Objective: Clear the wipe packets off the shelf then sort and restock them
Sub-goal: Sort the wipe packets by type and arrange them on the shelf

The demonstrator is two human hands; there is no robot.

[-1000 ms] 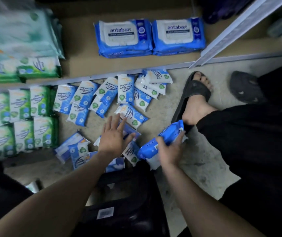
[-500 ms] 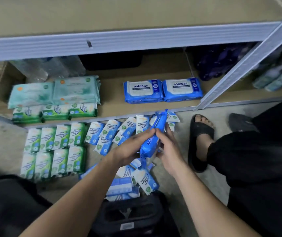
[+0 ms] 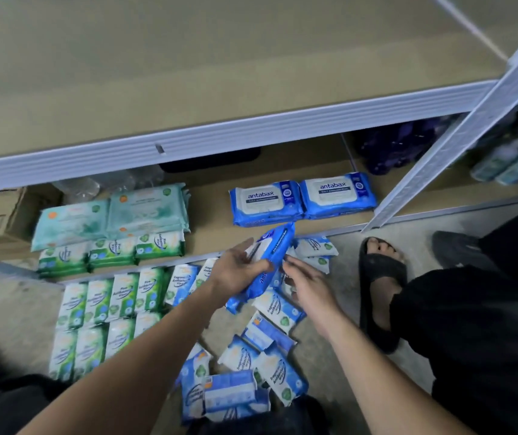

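Two bare forearms reach up from the lower edge, over a loose heap of small blue wipe packets [image 3: 270, 365] on the floor [image 3: 13, 312], just short of both grips. The left grip [image 3: 239, 271] is curled round the near half of a blue antabax pack [image 3: 279, 246], thumb on top and fingers under its left edge. The pack tilts with its far end raised towards the lower shelf [image 3: 210, 227]. The right grip [image 3: 309, 285] is open and holds nothing. Its fingers are stretched out, palm turned towards the pack's right edge, just beside it; whether they touch it cannot be told.

Left of the left grip, small green wipe packets [image 3: 104, 309] lie in neat rows on the floor. Right of the right grip is a foot in a black sandal [image 3: 380, 271], with more small blue packets between them.

Beyond the grips, on the lower shelf, two more antabax packs [image 3: 267, 202] lie side by side, just past the held pack's raised end. Far to the left on the same shelf, green packets [image 3: 112, 249] are stacked along the front edge, with large pale teal wipe packs [image 3: 110, 215] behind them and clear bottles [image 3: 94, 186] further back. A white metal upright [image 3: 458, 146] slants up on the right. The upper shelf board [image 3: 220, 58] spans the top.
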